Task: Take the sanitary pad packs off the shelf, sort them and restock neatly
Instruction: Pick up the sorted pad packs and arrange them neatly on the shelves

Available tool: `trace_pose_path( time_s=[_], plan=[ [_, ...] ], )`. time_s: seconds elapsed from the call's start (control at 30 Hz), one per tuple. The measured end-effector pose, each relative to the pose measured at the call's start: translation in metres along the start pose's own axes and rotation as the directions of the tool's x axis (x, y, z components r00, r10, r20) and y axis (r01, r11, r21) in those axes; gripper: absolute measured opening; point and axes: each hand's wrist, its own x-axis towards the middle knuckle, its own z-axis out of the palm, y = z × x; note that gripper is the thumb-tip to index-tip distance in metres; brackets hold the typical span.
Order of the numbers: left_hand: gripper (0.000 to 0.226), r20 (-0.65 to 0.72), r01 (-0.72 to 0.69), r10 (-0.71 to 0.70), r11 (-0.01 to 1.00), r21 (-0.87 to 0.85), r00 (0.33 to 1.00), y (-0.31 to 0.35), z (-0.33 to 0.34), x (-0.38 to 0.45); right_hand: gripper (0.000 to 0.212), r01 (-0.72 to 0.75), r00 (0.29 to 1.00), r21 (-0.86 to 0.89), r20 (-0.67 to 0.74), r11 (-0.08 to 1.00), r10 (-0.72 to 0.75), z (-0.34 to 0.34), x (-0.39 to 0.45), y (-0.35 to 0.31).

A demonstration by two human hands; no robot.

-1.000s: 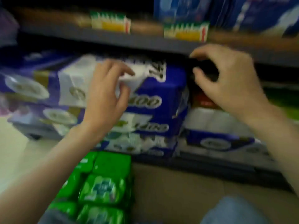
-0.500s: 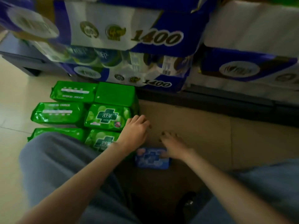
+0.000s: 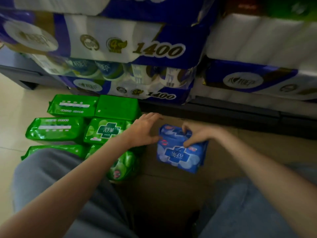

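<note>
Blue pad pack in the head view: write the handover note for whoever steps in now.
Right hand: grip on the blue pad pack, fingers curled over its top edge.
Left hand: open, fingers at the pack's left edge.
Green pad packs lie grouped on the floor beside it, below the tissue roll bundles.
Done: green packs sorted together.
Left: set down the blue pack, then restock the shelf.

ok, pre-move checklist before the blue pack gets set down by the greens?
1. Right hand grips blue pack: ok.
2. Left hand steadies its left edge, fingers straight: ok.
3. Green packs grouped on the floor at left: ok.
4. Bare cardboard beneath the blue pack to set it on: ok.
5. Blue pack lying flat: cannot tell, may be slightly lifted.
6. More blue packs sorted: not ok, only one visible.
</note>
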Motion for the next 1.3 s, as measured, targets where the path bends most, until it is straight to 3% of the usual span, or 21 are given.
trace_pose_path(
  time_s=[0.07,0.17,0.23,0.33,0.4,0.53,0.6,0.67,0.8,0.9,1.0,1.07,1.23,1.3],
  plan=[
    [0.09,0.096,0.033,-0.01,0.971,-0.236,0.995,0.012,-0.024,0.01,0.036,0.069,0.998,0.029,0.003,0.997,-0.069,-0.049,-0.03,0.002],
    [0.092,0.167,0.079,0.028,0.795,-0.602,0.985,0.036,-0.063,0.013,0.038,0.161,0.985,0.144,-0.079,0.976,-0.151,-0.095,-0.076,-0.013],
    [0.08,0.075,0.011,0.057,0.722,-0.692,0.996,0.051,-0.091,0.01,0.04,0.197,0.976,0.203,-0.133,0.959,-0.172,-0.115,-0.103,-0.025],
    [0.071,-0.089,-0.139,0.107,0.74,-0.659,0.99,0.071,-0.139,-0.002,0.04,0.297,0.913,0.113,-0.325,0.948,-0.248,-0.136,-0.152,-0.053],
    [0.069,-0.188,-0.245,0.163,0.746,-0.619,0.969,0.084,-0.176,-0.016,0.047,0.346,0.788,-0.1,-0.509,0.933,-0.347,-0.146,-0.189,-0.078],
    [0.053,-0.413,-0.463,0.261,0.711,-0.529,0.872,0.112,-0.248,-0.045,0.052,0.529,0.437,-0.314,-0.695,0.788,-0.571,-0.167,-0.246,-0.126],
    [0.045,-0.531,-0.52,0.244,0.716,-0.465,0.812,0.122,-0.283,-0.051,0.054,0.384,0.209,-0.535,-0.743,0.752,-0.636,-0.181,-0.263,-0.146],
    [0.05,-0.631,-0.545,0.195,0.724,-0.424,0.751,0.129,-0.314,-0.054,0.06,0.214,0.066,-0.648,-0.737,0.731,-0.672,-0.194,-0.277,-0.159],
    [0.056,-0.76,-0.59,0.105,0.7,-0.402,0.642,0.141,-0.356,-0.058,0.102,-0.029,0.112,-0.675,-0.735,0.737,-0.669,-0.207,-0.28,-0.178],
    [0.05,-0.803,-0.628,0.099,0.682,-0.375,0.588,0.159,-0.377,-0.055,0.098,-0.234,0.001,-0.689,-0.705,0.685,-0.709,-0.233,-0.275,-0.194],
    [0.048,-0.862,-0.659,0.072,0.678,-0.327,0.502,0.172,-0.401,-0.052,0.092,-0.297,-0.105,-0.644,-0.712,0.705,-0.694,-0.27,-0.282,-0.205],
    [0.045,-0.877,-0.666,0.075,0.682,-0.301,0.474,0.178,-0.415,-0.049,0.096,-0.352,-0.113,-0.607,-0.728,0.712,-0.677,-0.287,-0.284,-0.211],
    [0.062,-0.873,-0.673,0.134,0.695,-0.255,0.469,0.188,-0.436,-0.041,0.099,-0.363,-0.164,-0.611,-0.701,0.703,-0.694,-0.311,-0.284,-0.215],
    [0.064,-0.871,-0.717,0.163,0.647,-0.261,0.464,0.193,-0.433,-0.04,0.092,-0.294,-0.298,-0.592,-0.689,0.751,-0.66,-0.317,-0.283,-0.214]
  ],
)
